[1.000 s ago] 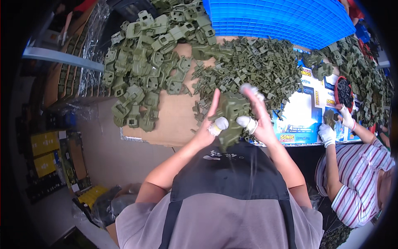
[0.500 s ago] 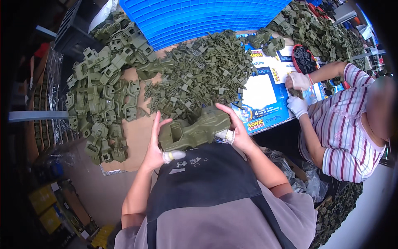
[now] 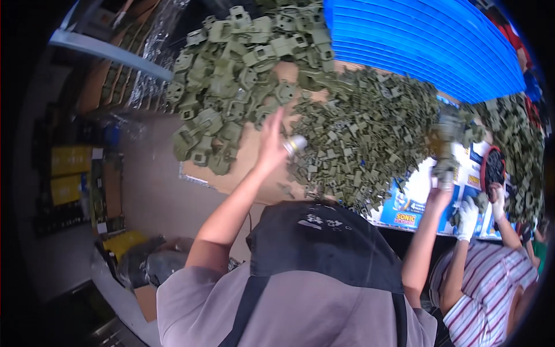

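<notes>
My right hand (image 3: 441, 198) is stretched out to the right, gripping an olive-green plastic toy vehicle body (image 3: 448, 136) that is smeared by motion. It is above printed blue-and-white card beside the heap of small green parts (image 3: 358, 133). My left hand (image 3: 269, 147) is open and holds nothing, its fingers pointing away from me and a whitish cover on the thumb. It hovers over bare cardboard (image 3: 240, 176), between that heap and a pile of larger green molded parts (image 3: 211, 118) on the left. The fingertips are close to the larger parts; contact cannot be made out.
A big blue plastic crate (image 3: 428, 49) stands at the back. Close on my right, a co-worker in a striped shirt (image 3: 485, 283) has a white-gloved hand (image 3: 467, 218) on a green part, near a red-rimmed basket of black pieces (image 3: 493, 168). A grey metal bar (image 3: 110, 52) crosses the upper left.
Both hands held the vehicle body in front of my apron; now only the right has it, carried far right. The left let go and moved forward toward the larger parts. My view turned left.
</notes>
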The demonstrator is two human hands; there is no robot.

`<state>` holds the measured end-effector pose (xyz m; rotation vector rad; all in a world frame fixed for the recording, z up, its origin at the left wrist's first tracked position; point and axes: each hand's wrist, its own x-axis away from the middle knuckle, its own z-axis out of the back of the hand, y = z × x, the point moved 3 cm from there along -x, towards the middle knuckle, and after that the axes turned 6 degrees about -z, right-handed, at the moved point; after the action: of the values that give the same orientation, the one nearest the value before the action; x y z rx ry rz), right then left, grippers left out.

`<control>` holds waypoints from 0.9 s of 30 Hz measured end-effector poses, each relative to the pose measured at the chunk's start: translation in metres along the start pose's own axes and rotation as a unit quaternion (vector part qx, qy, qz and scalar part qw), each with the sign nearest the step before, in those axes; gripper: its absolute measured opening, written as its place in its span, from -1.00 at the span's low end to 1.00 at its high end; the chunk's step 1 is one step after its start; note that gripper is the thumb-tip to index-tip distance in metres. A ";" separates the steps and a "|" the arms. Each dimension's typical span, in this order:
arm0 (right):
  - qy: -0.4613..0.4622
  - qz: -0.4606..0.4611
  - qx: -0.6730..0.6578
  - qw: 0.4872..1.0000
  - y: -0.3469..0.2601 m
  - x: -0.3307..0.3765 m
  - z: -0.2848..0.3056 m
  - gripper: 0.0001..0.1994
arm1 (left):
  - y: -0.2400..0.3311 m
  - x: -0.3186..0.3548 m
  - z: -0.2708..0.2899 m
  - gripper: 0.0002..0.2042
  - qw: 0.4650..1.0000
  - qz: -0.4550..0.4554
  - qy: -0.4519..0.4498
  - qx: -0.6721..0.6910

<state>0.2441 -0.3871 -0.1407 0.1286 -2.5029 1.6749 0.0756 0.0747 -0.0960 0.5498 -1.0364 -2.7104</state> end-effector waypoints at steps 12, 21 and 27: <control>0.233 0.084 0.497 0.832 0.043 -0.086 0.097 -0.41 | -0.119 0.031 -0.012 -0.73 0.970 0.155 0.177 -0.054; -0.236 -0.264 0.087 0.931 0.038 0.053 -0.158 -0.60 | -0.010 -0.009 0.066 -0.80 0.994 0.062 -0.018 0.084; -0.502 -0.493 -0.139 0.698 0.042 0.136 -0.223 -0.36 | 0.073 0.002 0.067 -0.81 0.977 -0.179 -0.070 0.094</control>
<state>0.1172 -0.1650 -0.0742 2.3627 -2.2239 0.7326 0.0495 0.0610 -0.0012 0.6377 -1.3571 -3.0171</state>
